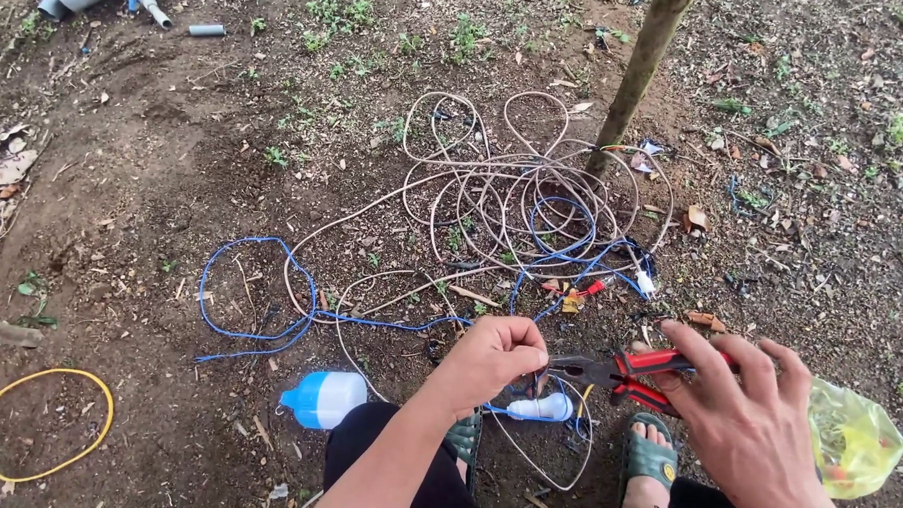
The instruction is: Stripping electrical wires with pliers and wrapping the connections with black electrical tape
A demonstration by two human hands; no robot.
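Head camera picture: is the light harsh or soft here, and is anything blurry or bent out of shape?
In the head view, the light is soft and even: no hard shadows on the bare soil, no glare on the white and blue bottle. The pliers, left hand and right hand look sharp. The thin tree trunk leans, perhaps from wide-lens distortion.

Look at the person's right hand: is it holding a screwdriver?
No: the right hand grips red-handled pliers, their tips meeting the thin wire pinched by the left hand.
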